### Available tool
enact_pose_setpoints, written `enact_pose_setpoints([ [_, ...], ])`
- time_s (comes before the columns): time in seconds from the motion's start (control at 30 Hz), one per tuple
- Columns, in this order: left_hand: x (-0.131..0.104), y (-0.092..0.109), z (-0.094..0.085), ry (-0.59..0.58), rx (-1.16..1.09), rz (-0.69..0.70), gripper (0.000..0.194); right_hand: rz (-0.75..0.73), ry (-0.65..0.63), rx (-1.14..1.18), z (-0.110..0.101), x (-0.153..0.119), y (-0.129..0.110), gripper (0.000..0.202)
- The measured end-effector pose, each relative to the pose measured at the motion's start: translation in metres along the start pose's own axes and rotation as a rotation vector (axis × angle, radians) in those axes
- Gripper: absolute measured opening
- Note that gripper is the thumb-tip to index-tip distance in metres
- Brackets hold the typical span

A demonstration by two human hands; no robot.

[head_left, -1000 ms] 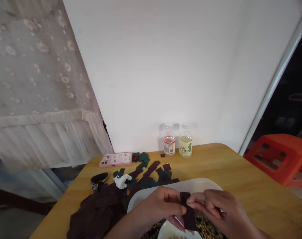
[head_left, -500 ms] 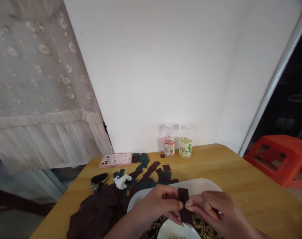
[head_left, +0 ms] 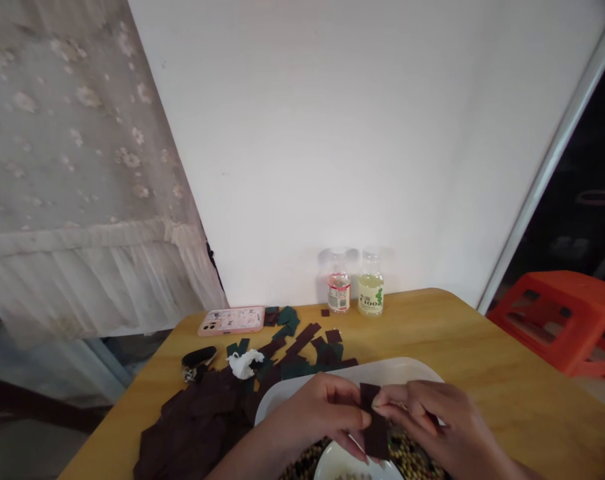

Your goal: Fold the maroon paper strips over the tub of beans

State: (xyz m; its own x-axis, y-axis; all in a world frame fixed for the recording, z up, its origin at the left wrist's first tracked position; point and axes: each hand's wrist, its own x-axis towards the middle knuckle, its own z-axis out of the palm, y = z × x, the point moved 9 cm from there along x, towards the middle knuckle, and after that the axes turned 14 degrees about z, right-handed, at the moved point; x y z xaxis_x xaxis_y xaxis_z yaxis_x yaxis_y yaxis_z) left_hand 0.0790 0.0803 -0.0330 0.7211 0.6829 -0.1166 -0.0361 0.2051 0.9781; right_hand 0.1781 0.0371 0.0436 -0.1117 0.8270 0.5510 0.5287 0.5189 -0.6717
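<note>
A dark maroon strip (head_left: 375,437) is held upright over a white tray (head_left: 405,368). My left hand (head_left: 327,410) grips its left side, thumb in front and fingers behind. At the strip's upper right edge, my right hand (head_left: 422,413) is pinched; anything tiny between its fingertips is too small to make out. Below the hands a white bowl (head_left: 327,465) with small pale bits inside sits in the tray, among many small yellowish and dark beads (head_left: 412,460).
Left of the tray lies a heap of maroon pieces (head_left: 192,427), with green and maroon scraps, crumpled white tissue (head_left: 243,364), keys (head_left: 197,360) and a pink phone (head_left: 231,321) beyond. Two bottles (head_left: 339,292) (head_left: 371,293) stand by the wall. A red stool (head_left: 562,313) is at right.
The maroon strip has shifted slightly down and to the right in my left hand. My right fingertips now sit nearer its top end.
</note>
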Motion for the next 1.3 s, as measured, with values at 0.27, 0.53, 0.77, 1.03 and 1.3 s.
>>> enact_pose_setpoints([
  [0.27, 0.001, 0.003, -0.004, 0.077, -0.004, 0.020, 0.015, -0.020, -0.047, 0.006, 0.003, 0.001, -0.006, 0.040],
  [0.53, -0.001, 0.006, 0.001, 0.037, 0.000, 0.006, 0.016, -0.003, -0.010, -0.006, 0.001, -0.001, -0.001, 0.039],
  [0.77, -0.001, 0.005, -0.001, 0.052, -0.005, 0.011, 0.022, -0.020, -0.040, -0.022, 0.005, 0.000, -0.004, 0.040],
  [1.03, 0.000, 0.011, -0.006, 0.093, -0.002, 0.073, 0.021, -0.020, -0.050, -0.012, 0.004, -0.001, -0.005, 0.040],
  [1.3, 0.001, 0.008, -0.003, 0.071, 0.020, 0.032, 0.025, -0.034, -0.032, -0.040, 0.005, 0.001, -0.006, 0.039],
])
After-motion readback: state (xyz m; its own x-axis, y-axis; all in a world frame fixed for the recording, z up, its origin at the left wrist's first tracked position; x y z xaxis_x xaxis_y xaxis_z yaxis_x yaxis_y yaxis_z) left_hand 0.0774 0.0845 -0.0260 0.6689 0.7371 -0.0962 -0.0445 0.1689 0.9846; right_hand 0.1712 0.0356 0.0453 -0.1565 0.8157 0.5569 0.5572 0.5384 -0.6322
